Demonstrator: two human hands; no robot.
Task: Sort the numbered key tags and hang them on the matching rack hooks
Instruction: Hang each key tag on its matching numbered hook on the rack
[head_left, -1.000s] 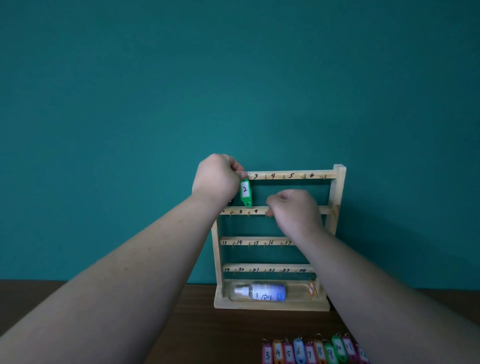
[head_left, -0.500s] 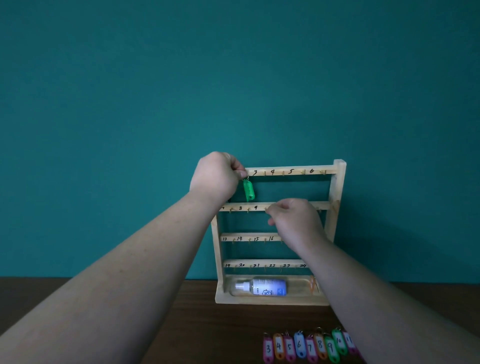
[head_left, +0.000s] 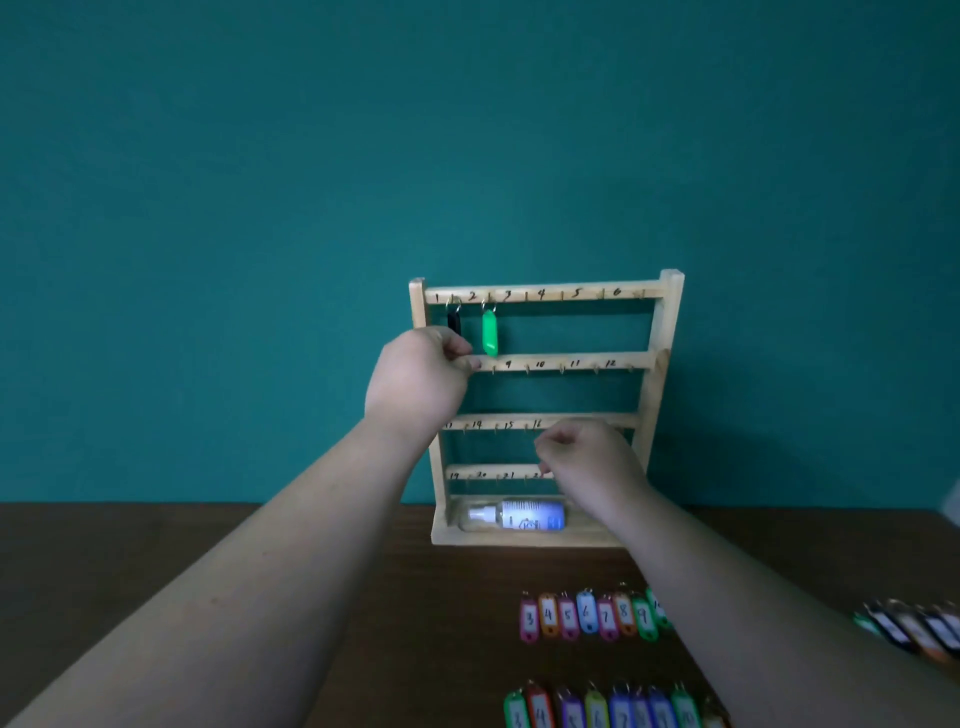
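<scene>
Fig. | we have let go of the green key tag (head_left: 489, 332), now hanging free from hook 2 (head_left: 487, 303), just above our left hand (head_left: 415, 382), whose loosely curled fingers hold nothing | right hand (head_left: 589, 462) lowered, blurred, grip unreadable | tag 3 (head_left: 529, 618), below it, presumably next

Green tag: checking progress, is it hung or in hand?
Hung: the green tag dangles by its ring from the top rail.
</scene>
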